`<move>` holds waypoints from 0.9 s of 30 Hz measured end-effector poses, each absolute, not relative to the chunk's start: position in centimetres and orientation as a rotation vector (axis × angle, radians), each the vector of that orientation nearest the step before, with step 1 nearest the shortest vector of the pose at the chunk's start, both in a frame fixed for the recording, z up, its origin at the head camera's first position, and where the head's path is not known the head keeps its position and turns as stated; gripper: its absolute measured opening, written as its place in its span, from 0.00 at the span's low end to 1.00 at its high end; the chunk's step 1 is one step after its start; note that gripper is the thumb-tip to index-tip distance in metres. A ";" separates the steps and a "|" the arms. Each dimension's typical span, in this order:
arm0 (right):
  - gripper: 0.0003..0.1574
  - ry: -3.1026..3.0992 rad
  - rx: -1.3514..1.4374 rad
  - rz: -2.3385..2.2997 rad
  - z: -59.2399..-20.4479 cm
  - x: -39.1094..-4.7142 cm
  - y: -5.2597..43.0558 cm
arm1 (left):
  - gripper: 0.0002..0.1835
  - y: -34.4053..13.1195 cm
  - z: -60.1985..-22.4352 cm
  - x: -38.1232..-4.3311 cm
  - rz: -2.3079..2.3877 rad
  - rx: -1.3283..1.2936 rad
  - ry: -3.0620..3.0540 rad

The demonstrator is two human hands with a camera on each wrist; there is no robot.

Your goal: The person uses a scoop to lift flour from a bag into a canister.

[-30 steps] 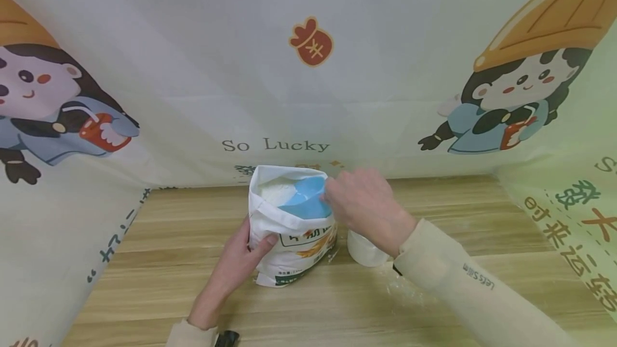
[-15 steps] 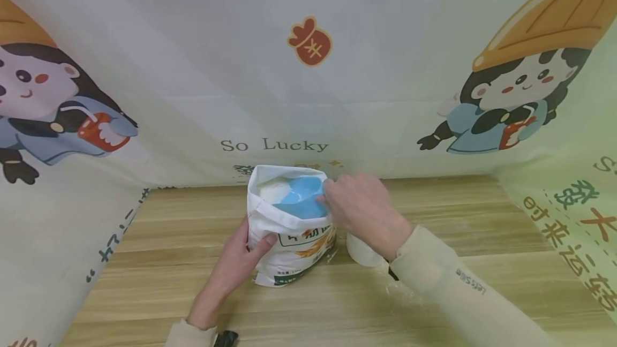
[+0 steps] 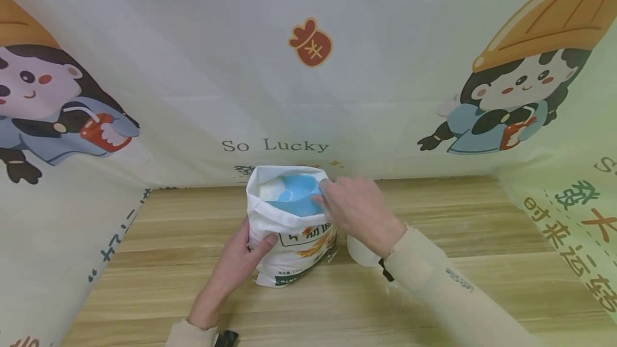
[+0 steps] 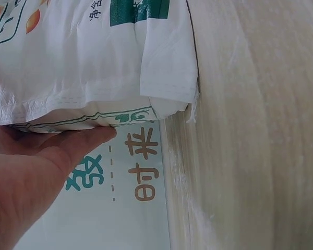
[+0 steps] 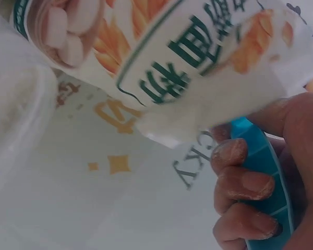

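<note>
An upright white flour bag [image 3: 270,269] with wheat prints has its top folded outward, showing white flour [image 3: 271,190] inside. My left hand [image 3: 241,253] holds the bag's left side, thumb on the front. In the left wrist view, fingers of that hand [image 4: 47,161] reach behind the bag's lower part [image 4: 94,67]. My right hand [image 3: 359,205] is at the right rim, gripping a blue scoop [image 3: 299,205] whose bowl lies within the bag's mouth, partly in the flour. The right wrist view shows curled fingers around the ribbed blue scoop handle [image 5: 266,161].
Just right of the bag stands a whitish translucent container [image 3: 360,253], partly covered by my right wrist. White powder dusts the wooden tabletop [image 3: 405,296] near it. A printed cloth backdrop [image 3: 376,122] encloses the back and sides.
My right hand and forearm have shifted slightly left, and the scoop has pushed farther left into the flour, so less flour shows. My left hand and the bag stay nearly still.
</note>
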State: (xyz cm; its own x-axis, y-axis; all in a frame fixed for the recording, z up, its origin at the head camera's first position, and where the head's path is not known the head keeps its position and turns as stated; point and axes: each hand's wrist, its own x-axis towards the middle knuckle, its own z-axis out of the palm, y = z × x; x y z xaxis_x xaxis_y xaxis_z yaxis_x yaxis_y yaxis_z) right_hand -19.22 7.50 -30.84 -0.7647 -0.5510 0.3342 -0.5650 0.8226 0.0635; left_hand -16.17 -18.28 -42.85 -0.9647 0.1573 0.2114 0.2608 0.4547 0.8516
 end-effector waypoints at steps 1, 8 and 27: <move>0.21 -2.665 0.843 0.071 -31.1 -19.3 7.5 | 0.29 -18.3 -42.9 -16.2 -1.544 -0.373 -2.592; 0.20 -2.702 0.794 0.163 -32.2 -20.0 7.7 | 0.29 -18.2 -42.8 -16.1 -1.546 -0.364 -2.597; 0.19 -2.696 0.784 0.327 -31.2 -19.5 9.1 | 0.29 -18.2 -42.8 -16.1 -1.560 -0.349 -2.600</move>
State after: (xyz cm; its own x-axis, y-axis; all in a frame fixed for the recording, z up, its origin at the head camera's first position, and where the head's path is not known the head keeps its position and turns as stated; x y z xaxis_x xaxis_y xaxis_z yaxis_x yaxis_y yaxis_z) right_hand -19.48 9.13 -31.21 -0.8007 -0.4805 0.3578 -0.5520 0.8238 -0.1291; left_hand -16.14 -18.22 -42.82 -0.9699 0.1487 0.1930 0.2403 0.4526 0.8587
